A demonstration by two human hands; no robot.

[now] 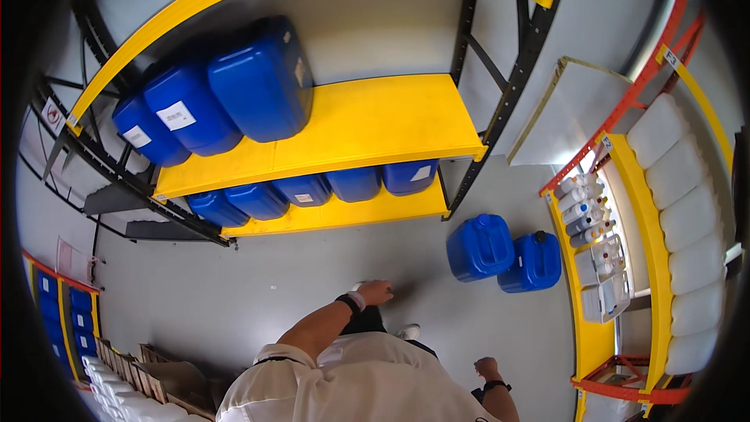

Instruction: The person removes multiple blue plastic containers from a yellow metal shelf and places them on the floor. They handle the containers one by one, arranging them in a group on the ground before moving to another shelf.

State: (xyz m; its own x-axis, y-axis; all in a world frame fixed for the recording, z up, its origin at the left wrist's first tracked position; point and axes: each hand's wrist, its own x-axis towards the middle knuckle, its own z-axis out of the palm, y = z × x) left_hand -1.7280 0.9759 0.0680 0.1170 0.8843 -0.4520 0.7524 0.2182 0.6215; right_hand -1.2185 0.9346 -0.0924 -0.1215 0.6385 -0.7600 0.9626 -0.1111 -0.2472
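Observation:
My left hand point(376, 291) hangs over the grey floor in front of my body, its fingers loosely curled. Nothing shows in it, and a dark band circles that wrist. Lower right, my right hand point(487, 368) is closed too, with no object visible in it and a dark watch at the wrist. Neither hand touches anything. Nearest ahead on the right, two blue jerrycans stand side by side on the floor: one with a blue cap point(478, 248), the other with a black cap point(533, 262).
Ahead, a rack's yellow shelf point(391, 117) bears three large blue jerrycans point(262, 82); several more point(305, 191) stand below. On the right, another rack holds white containers point(691, 219), small bottles point(586, 211) and a plastic basket point(605, 289). Cardboard boxes point(168, 379) lie lower left.

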